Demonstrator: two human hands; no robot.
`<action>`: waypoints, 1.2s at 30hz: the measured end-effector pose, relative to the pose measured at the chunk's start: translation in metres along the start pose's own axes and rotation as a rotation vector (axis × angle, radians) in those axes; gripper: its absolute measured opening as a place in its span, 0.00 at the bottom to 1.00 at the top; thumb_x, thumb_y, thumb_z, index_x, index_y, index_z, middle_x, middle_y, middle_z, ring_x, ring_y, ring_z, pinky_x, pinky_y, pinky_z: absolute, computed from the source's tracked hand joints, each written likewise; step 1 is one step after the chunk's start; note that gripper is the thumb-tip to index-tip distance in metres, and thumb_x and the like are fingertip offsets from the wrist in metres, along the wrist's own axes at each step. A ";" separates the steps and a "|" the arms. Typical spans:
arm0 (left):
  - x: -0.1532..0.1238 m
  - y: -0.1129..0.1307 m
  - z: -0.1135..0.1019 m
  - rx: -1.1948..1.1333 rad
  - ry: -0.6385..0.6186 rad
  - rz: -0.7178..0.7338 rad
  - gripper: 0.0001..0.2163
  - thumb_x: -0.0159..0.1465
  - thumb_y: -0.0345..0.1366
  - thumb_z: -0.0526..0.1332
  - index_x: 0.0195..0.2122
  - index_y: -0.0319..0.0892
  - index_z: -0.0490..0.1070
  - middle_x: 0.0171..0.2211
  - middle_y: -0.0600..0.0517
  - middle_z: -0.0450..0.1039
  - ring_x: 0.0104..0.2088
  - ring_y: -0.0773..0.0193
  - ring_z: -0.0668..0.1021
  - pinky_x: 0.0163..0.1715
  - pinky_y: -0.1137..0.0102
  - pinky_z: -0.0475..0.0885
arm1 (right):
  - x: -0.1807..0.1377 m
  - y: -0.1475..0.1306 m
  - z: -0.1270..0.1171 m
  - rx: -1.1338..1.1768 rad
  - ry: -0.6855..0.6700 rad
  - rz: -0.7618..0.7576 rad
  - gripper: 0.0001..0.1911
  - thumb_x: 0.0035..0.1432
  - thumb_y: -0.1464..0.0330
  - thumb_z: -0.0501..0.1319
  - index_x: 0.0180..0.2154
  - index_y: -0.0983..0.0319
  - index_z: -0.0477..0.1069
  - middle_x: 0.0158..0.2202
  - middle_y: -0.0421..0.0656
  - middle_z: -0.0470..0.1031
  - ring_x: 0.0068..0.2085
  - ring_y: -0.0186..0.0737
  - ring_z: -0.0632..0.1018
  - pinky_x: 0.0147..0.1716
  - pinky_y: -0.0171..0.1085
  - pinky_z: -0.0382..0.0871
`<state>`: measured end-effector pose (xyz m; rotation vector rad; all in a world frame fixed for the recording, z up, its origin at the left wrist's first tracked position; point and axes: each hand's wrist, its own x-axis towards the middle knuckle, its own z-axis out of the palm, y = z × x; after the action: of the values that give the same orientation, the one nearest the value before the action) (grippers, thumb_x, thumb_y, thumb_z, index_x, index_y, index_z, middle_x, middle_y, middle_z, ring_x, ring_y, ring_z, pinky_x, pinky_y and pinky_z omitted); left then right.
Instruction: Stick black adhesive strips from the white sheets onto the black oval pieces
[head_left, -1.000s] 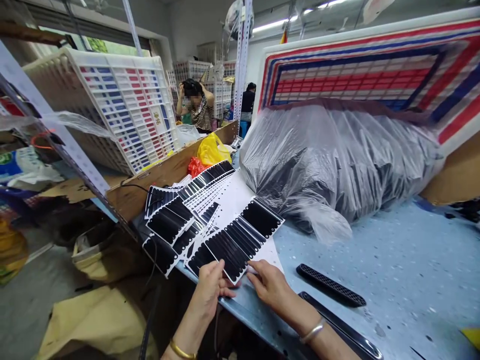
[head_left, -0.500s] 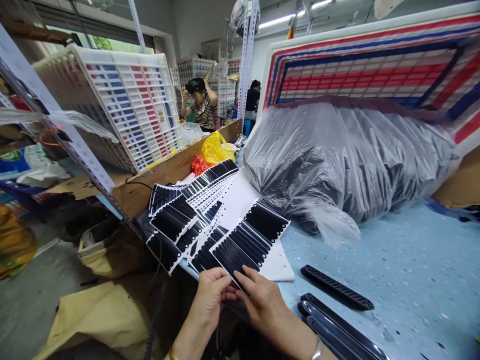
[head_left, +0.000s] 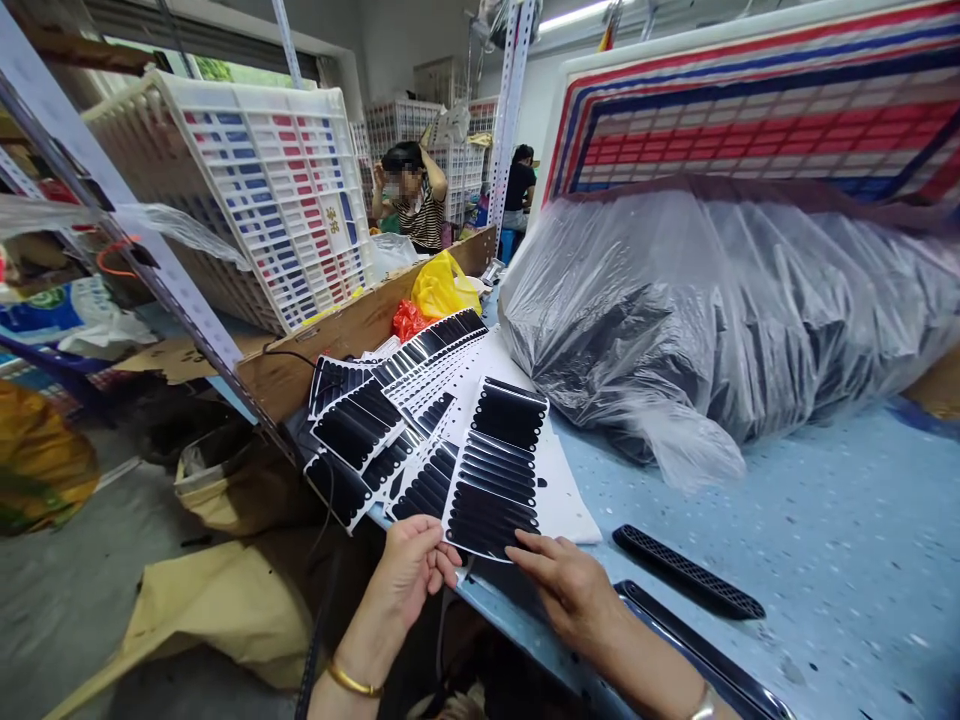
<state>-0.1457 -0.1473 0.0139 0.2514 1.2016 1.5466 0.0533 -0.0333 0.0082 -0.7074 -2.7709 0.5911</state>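
My left hand (head_left: 409,568) pinches the near corner of a white sheet of black oblong stickers (head_left: 497,470), lifted off the pile. My right hand (head_left: 574,585) lies just right of it, its fingertips pinching the sheet's lower edge. More sticker sheets (head_left: 390,400) are fanned out behind it on the blue table (head_left: 825,530). Two long black perforated strips lie to the right of my right hand: one (head_left: 688,571) flat on the table, the other (head_left: 705,655) glossy and partly under my wrist.
A large clear plastic bag of black parts (head_left: 720,310) fills the table's middle. A striped panel (head_left: 750,110) stands behind it. White crates (head_left: 262,200) and a metal rack post (head_left: 135,220) are at left. Two people (head_left: 409,205) are at the back. Yellow bags sit by a wooden board.
The sticker sheet has swung from slanting to the right to nearly upright in my hands. My right hand slid from on top of its corner to its lower right edge.
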 end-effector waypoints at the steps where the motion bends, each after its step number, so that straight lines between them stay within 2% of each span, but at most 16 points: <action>1: -0.001 -0.001 0.002 -0.003 -0.004 0.002 0.15 0.46 0.42 0.70 0.23 0.38 0.67 0.17 0.48 0.75 0.11 0.70 0.72 0.10 0.80 0.48 | 0.001 0.000 -0.005 -0.035 -0.023 0.027 0.20 0.61 0.74 0.55 0.49 0.54 0.79 0.52 0.51 0.78 0.44 0.51 0.80 0.42 0.47 0.74; 3: -0.001 -0.004 0.007 -0.008 0.008 0.021 0.15 0.46 0.42 0.70 0.22 0.38 0.67 0.16 0.49 0.74 0.10 0.72 0.69 0.10 0.79 0.46 | 0.004 -0.004 -0.015 -0.133 -0.037 0.093 0.17 0.57 0.72 0.59 0.46 0.57 0.80 0.48 0.53 0.79 0.42 0.54 0.79 0.40 0.48 0.73; 6: -0.001 -0.007 0.014 -0.007 0.061 0.049 0.16 0.46 0.44 0.71 0.22 0.39 0.67 0.15 0.50 0.74 0.10 0.72 0.69 0.11 0.79 0.46 | 0.005 -0.020 -0.023 -0.181 0.080 0.112 0.14 0.54 0.69 0.64 0.44 0.62 0.79 0.38 0.53 0.79 0.37 0.53 0.78 0.37 0.46 0.70; 8: 0.000 -0.010 0.018 -0.003 0.064 0.066 0.16 0.47 0.44 0.70 0.22 0.39 0.68 0.16 0.50 0.73 0.11 0.73 0.68 0.11 0.79 0.47 | 0.006 -0.035 -0.021 -0.080 0.158 0.067 0.12 0.60 0.66 0.60 0.42 0.63 0.78 0.32 0.50 0.77 0.33 0.47 0.77 0.34 0.42 0.68; 10: 0.000 -0.012 0.023 -0.004 0.025 0.090 0.15 0.50 0.44 0.70 0.21 0.38 0.68 0.16 0.52 0.72 0.10 0.76 0.65 0.11 0.79 0.47 | 0.009 -0.048 -0.013 0.067 0.169 0.064 0.13 0.65 0.66 0.54 0.38 0.62 0.78 0.28 0.47 0.75 0.29 0.42 0.76 0.30 0.38 0.67; 13: 0.000 -0.014 0.029 -0.034 -0.061 0.097 0.16 0.52 0.43 0.69 0.20 0.38 0.68 0.14 0.56 0.66 0.10 0.80 0.58 0.12 0.79 0.46 | 0.020 -0.058 0.002 0.302 0.123 0.168 0.11 0.61 0.68 0.55 0.34 0.62 0.76 0.28 0.45 0.76 0.29 0.40 0.76 0.28 0.36 0.67; 16: 0.001 -0.016 0.034 -0.047 -0.112 0.061 0.15 0.51 0.43 0.70 0.19 0.38 0.68 0.12 0.58 0.63 0.10 0.80 0.56 0.12 0.79 0.45 | 0.029 -0.056 0.008 0.523 0.088 0.271 0.11 0.57 0.65 0.57 0.34 0.64 0.76 0.29 0.46 0.78 0.29 0.41 0.77 0.27 0.36 0.67; 19: 0.003 -0.018 0.036 0.001 -0.128 0.062 0.15 0.51 0.42 0.69 0.18 0.38 0.68 0.12 0.57 0.63 0.11 0.79 0.57 0.11 0.78 0.44 | 0.033 -0.049 0.009 0.655 0.084 0.343 0.16 0.56 0.58 0.57 0.31 0.64 0.75 0.25 0.44 0.76 0.27 0.40 0.76 0.25 0.36 0.66; 23: 0.004 -0.023 0.035 0.070 -0.129 0.078 0.15 0.53 0.43 0.67 0.20 0.37 0.70 0.13 0.55 0.66 0.10 0.79 0.59 0.11 0.79 0.45 | 0.034 -0.041 0.014 0.720 0.126 0.404 0.17 0.54 0.55 0.56 0.24 0.61 0.69 0.21 0.41 0.70 0.24 0.39 0.73 0.23 0.36 0.66; 28: 0.007 -0.028 0.033 0.110 -0.065 0.088 0.15 0.51 0.45 0.65 0.22 0.37 0.69 0.15 0.54 0.69 0.09 0.77 0.63 0.10 0.79 0.49 | 0.035 -0.038 0.019 0.760 0.104 0.427 0.14 0.51 0.56 0.53 0.25 0.59 0.66 0.23 0.42 0.72 0.25 0.40 0.77 0.25 0.38 0.73; 32: 0.016 -0.018 0.023 0.296 0.129 0.146 0.16 0.47 0.50 0.61 0.23 0.40 0.67 0.14 0.54 0.69 0.09 0.70 0.67 0.08 0.78 0.52 | 0.016 -0.024 -0.005 0.715 0.152 0.458 0.13 0.49 0.56 0.55 0.23 0.58 0.65 0.19 0.39 0.69 0.20 0.39 0.74 0.21 0.37 0.70; 36: 0.028 0.004 -0.003 0.422 0.242 0.221 0.14 0.46 0.48 0.62 0.21 0.42 0.66 0.12 0.56 0.67 0.08 0.69 0.67 0.08 0.78 0.51 | -0.035 0.011 -0.061 0.597 0.212 0.553 0.13 0.49 0.56 0.58 0.22 0.58 0.68 0.17 0.39 0.71 0.18 0.39 0.74 0.18 0.36 0.68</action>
<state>-0.1608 -0.1250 0.0037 0.4970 1.7397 1.5276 0.1061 -0.0225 0.0540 -1.2811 -2.0161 1.2813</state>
